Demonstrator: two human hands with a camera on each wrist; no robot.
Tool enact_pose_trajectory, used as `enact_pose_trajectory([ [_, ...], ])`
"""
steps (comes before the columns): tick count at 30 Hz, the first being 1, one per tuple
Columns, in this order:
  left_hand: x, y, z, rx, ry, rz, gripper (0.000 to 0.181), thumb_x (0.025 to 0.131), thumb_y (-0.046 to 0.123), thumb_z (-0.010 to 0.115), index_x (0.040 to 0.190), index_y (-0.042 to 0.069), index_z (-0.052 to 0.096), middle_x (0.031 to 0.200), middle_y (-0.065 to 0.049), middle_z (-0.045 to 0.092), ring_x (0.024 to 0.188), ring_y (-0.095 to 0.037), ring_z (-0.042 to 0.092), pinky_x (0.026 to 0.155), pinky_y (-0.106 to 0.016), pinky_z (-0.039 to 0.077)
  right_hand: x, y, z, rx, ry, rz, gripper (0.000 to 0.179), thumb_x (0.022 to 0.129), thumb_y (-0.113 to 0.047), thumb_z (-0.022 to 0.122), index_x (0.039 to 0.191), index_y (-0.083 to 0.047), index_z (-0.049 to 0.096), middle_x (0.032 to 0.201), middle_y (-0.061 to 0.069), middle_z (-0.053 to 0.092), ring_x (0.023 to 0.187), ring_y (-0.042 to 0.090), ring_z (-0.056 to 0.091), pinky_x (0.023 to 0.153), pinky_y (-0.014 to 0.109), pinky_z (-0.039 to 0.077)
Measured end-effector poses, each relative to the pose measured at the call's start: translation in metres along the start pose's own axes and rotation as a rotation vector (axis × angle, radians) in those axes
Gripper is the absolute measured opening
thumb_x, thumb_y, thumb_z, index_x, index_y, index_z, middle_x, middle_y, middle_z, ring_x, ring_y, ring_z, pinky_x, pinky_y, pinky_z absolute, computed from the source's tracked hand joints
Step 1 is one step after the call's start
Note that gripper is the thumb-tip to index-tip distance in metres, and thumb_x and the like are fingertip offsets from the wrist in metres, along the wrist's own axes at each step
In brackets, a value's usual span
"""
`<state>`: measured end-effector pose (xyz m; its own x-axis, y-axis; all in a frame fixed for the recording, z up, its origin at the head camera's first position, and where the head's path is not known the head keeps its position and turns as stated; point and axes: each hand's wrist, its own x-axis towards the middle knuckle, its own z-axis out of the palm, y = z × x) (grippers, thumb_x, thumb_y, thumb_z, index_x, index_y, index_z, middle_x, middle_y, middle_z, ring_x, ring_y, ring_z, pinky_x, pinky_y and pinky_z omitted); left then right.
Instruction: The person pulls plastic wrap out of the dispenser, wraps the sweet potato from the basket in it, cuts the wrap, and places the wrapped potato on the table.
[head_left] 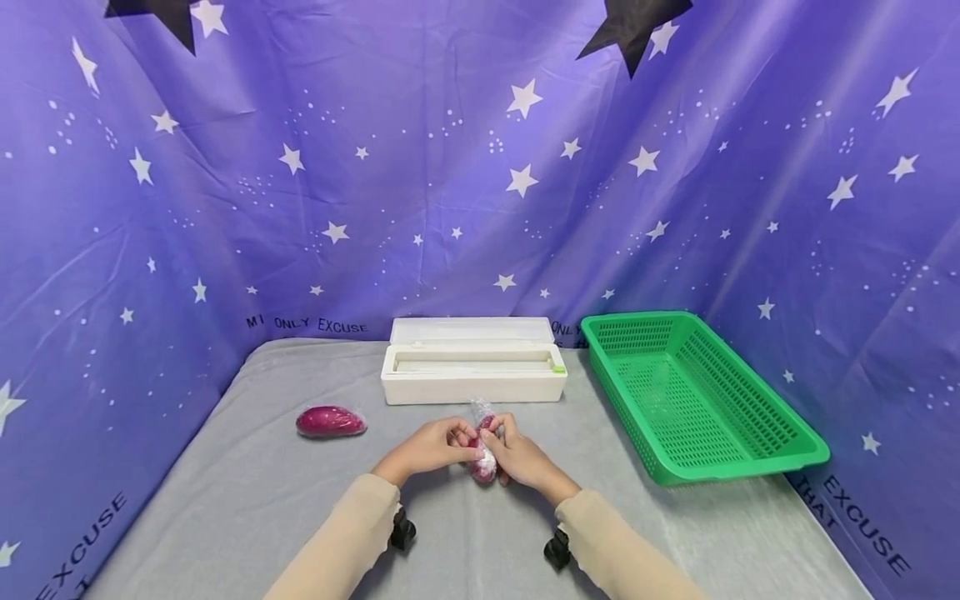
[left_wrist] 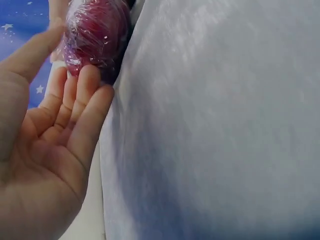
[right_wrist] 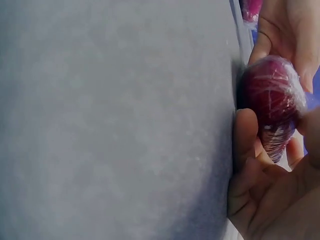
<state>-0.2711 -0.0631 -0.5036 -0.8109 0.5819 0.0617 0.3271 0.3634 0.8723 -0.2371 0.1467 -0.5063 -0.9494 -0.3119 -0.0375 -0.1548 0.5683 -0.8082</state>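
Note:
A dark-red, tapered vegetable (head_left: 484, 472) wrapped in clear cling film is between my two hands, low over the table in front of the white box. Loose film (head_left: 481, 407) sticks up at its far end. My left hand (head_left: 433, 445) holds it from the left, thumb and fingertips on the film. From the right, my right hand (head_left: 525, 460) grips it with thumb and curled fingers. In the right wrist view, the vegetable (right_wrist: 272, 92) has a rounded end and a narrower, creased end. A second film-wrapped red vegetable (head_left: 330, 422) lies apart on the left.
A long white box (head_left: 474, 390) with its lid raised stands behind my hands, a small green piece (head_left: 558, 369) at its right end. On the right sits a green perforated basket (head_left: 738, 473). Grey cloth (head_left: 225, 500) covers the table; a purple star-patterned curtain (head_left: 420, 167) surrounds it.

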Motion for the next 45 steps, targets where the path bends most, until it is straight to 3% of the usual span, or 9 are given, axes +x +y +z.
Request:
enact_pose_trajectory([
  [5, 0.003, -0.001, 0.004, -0.077, 0.02, -0.024, 0.025, 0.089, 0.022, 0.076, 0.102, 0.003, 0.065, 0.082, 0.0, 0.061, 0.072, -0.011, 0.057, 0.063, -0.023, 0.048, 0.0, 0.002, 0.0, -0.017, 0.02, -0.026, 0.028, 0.108, -0.042, 0.042, 0.115, -0.015, 0.038, 0.058, 0.003, 0.055, 0.049, 0.016, 0.054, 0.055, 0.03, 0.04],
  [12, 0.005, -0.002, 0.011, -0.233, 0.031, -0.135, 0.022, 0.094, 0.021, 0.072, 0.101, 0.002, 0.064, 0.079, -0.002, 0.06, 0.07, -0.012, 0.06, 0.063, -0.026, 0.054, 0.0, 0.006, -0.001, -0.009, 0.017, -0.046, 0.024, 0.108, -0.039, 0.042, 0.115, -0.016, 0.041, 0.061, 0.003, 0.056, 0.052, 0.015, 0.055, 0.056, 0.031, 0.043],
  [18, 0.009, 0.002, 0.013, -0.192, 0.08, -0.202, 0.019, 0.095, 0.023, 0.07, 0.098, 0.004, 0.068, 0.08, -0.004, 0.063, 0.07, -0.015, 0.062, 0.064, -0.028, 0.057, 0.001, 0.008, -0.004, -0.001, -0.005, -0.026, 0.024, 0.109, -0.039, 0.039, 0.117, -0.017, 0.043, 0.063, 0.003, 0.059, 0.054, 0.016, 0.057, 0.057, 0.031, 0.044],
  [25, 0.012, 0.008, 0.011, -0.158, 0.083, -0.232, 0.018, 0.094, 0.022, 0.068, 0.091, 0.004, 0.068, 0.077, -0.004, 0.064, 0.067, -0.014, 0.063, 0.064, -0.03, 0.059, 0.004, 0.009, -0.005, 0.022, -0.002, -0.021, 0.022, 0.109, -0.037, 0.041, 0.116, -0.017, 0.044, 0.069, 0.003, 0.06, 0.057, 0.016, 0.058, 0.051, 0.03, 0.046],
  [31, 0.013, 0.003, 0.006, -0.205, 0.112, -0.312, 0.025, 0.097, 0.021, 0.062, 0.106, -0.002, 0.067, 0.084, -0.008, 0.065, 0.069, -0.015, 0.066, 0.066, -0.031, 0.06, 0.003, 0.007, -0.001, 0.077, 0.022, -0.071, 0.02, 0.108, -0.03, 0.047, 0.113, -0.011, 0.046, 0.08, 0.005, 0.059, 0.059, 0.015, 0.057, 0.049, 0.029, 0.048],
  [34, 0.015, 0.0, 0.004, -0.134, 0.101, -0.335, 0.03, 0.097, 0.023, 0.058, 0.108, -0.002, 0.069, 0.083, -0.007, 0.066, 0.069, -0.015, 0.065, 0.064, -0.03, 0.059, 0.002, 0.006, 0.001, 0.089, 0.028, -0.084, 0.021, 0.107, -0.03, 0.049, 0.112, -0.01, 0.046, 0.082, 0.005, 0.058, 0.06, 0.015, 0.057, 0.051, 0.031, 0.049],
  [39, 0.025, 0.003, -0.002, -0.01, 0.027, -0.307, 0.03, 0.097, 0.026, 0.051, 0.08, 0.006, 0.066, 0.066, -0.001, 0.056, 0.056, -0.012, 0.051, 0.052, -0.024, 0.044, 0.002, 0.005, 0.003, 0.096, 0.035, -0.09, 0.022, 0.107, -0.03, 0.05, 0.113, -0.009, 0.046, 0.082, 0.004, 0.057, 0.062, 0.015, 0.055, 0.053, 0.031, 0.049],
  [42, 0.031, 0.004, -0.003, -0.091, -0.006, -0.309, 0.033, 0.098, 0.023, 0.046, 0.068, 0.011, 0.051, 0.06, 0.002, 0.043, 0.053, -0.013, 0.039, 0.051, -0.023, 0.035, 0.001, 0.004, 0.002, 0.09, 0.042, -0.1, 0.021, 0.106, -0.029, 0.051, 0.112, -0.009, 0.046, 0.086, 0.005, 0.058, 0.062, 0.015, 0.055, 0.052, 0.031, 0.05],
  [45, 0.037, 0.004, -0.002, -0.171, -0.02, -0.321, 0.034, 0.1, 0.023, 0.04, 0.068, 0.012, 0.044, 0.06, 0.003, 0.036, 0.055, -0.013, 0.035, 0.053, -0.024, 0.032, 0.0, 0.002, 0.002, 0.071, 0.051, -0.115, 0.02, 0.106, -0.029, 0.052, 0.111, -0.01, 0.047, 0.093, 0.007, 0.059, 0.062, 0.015, 0.055, 0.05, 0.031, 0.05],
])
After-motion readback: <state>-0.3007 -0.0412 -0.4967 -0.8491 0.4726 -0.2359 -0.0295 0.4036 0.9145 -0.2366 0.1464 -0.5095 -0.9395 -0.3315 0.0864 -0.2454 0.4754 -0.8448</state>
